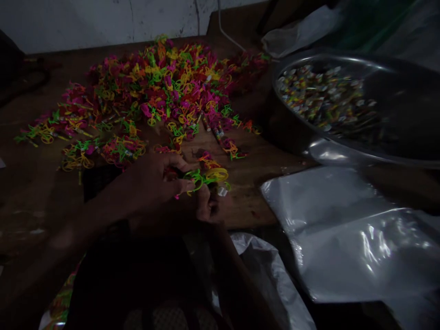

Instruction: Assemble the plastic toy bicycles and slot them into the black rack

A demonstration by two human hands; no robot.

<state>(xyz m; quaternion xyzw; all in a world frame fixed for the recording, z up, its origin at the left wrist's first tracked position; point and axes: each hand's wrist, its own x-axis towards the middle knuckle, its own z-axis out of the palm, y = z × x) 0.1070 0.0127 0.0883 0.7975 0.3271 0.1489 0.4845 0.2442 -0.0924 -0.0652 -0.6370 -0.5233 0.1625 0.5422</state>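
Note:
A big heap of small bright plastic toy pieces [165, 87], pink, yellow, green and orange, covers the far part of the wooden table [254, 192]. My left hand [154, 183] is closed around a bunch of green and yellow plastic pieces [206, 176] near the table's front edge. My right hand [206, 206] sits just under that bunch, fingers curled and pinching it from below. Both hands meet above my lap. The scene is dim, so fine detail of the pieces is hard to read.
A wide metal bowl [395, 151] with several small wrapped candies [323, 98] stands at the right. Clear plastic bags [354, 233] lie in front of it and by my lap [271, 275]. A white wall runs behind the table.

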